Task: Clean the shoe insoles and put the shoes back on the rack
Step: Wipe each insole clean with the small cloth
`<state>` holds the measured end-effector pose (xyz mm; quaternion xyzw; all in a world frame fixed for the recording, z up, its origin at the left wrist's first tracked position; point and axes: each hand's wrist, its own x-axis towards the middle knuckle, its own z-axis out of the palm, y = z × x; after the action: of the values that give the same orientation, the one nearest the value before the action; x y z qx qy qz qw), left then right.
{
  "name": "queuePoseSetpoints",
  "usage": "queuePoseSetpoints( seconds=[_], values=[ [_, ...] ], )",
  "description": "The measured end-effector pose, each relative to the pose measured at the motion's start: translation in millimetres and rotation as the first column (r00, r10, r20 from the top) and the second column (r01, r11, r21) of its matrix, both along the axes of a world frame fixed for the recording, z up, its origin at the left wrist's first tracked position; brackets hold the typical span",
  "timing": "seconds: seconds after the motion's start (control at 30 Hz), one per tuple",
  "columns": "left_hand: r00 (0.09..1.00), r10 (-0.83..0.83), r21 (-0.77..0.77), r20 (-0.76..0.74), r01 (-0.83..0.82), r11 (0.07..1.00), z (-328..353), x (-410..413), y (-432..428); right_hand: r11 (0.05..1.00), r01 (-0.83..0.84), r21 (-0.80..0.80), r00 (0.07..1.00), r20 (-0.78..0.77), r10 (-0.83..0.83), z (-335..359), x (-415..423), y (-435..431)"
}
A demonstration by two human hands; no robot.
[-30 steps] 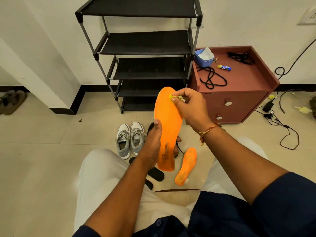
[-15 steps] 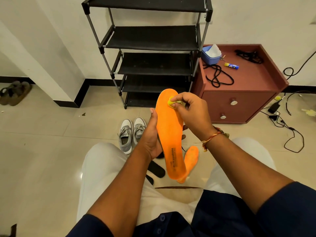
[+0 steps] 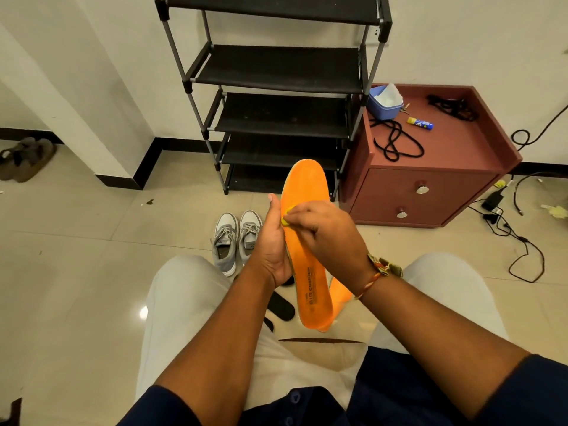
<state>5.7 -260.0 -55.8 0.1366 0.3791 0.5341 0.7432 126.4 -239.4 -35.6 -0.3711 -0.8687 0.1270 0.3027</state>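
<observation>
My left hand [image 3: 275,247] grips an orange insole [image 3: 307,192] by its left edge and holds it upright over my lap, printed heel end down. My right hand [image 3: 325,238] pinches a small yellow cleaning pad [image 3: 285,217] and presses it against the middle of the insole. A second orange insole [image 3: 339,295] lies on the floor behind the held one, mostly hidden. A pair of grey sneakers [image 3: 235,241] stands on the floor in front of the black shoe rack [image 3: 276,69]. Black insoles [image 3: 281,305] lie on the floor near my knee.
A maroon bedside cabinet [image 3: 430,179] stands right of the rack, with a blue tub [image 3: 384,101], a black cord and a small tube on top. Cables and a charger [image 3: 507,229] trail over the floor at right. Brown sandals [image 3: 24,158] lie at far left.
My right hand has slid the yellow pad from the toe end of the insole down to its middle. The left hand's grip has moved up the insole's edge. The camera has tilted slightly.
</observation>
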Motion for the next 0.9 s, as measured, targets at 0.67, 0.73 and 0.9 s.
queuePoseSetpoints(
  seconds=[0.67, 0.73, 0.9],
  values=[
    [1.000, 0.004, 0.005, -0.016, -0.004, 1.000, 0, 1, 0, 0.998, -0.047, -0.030, 0.993, 0.109, 0.050, 19, 2, 4],
    [1.000, -0.003, 0.019, -0.011, 0.004, 1.000, 0, 2, 0, 1.000, -0.021, 0.019, 0.990, 0.141, 0.018, 25, 5, 13],
    [0.993, -0.040, 0.059, -0.107, 0.047, 0.997, 0, 1, 1, 0.988, 0.129, 0.088, 0.989, 0.064, -0.135, 43, 1, 50]
  ],
)
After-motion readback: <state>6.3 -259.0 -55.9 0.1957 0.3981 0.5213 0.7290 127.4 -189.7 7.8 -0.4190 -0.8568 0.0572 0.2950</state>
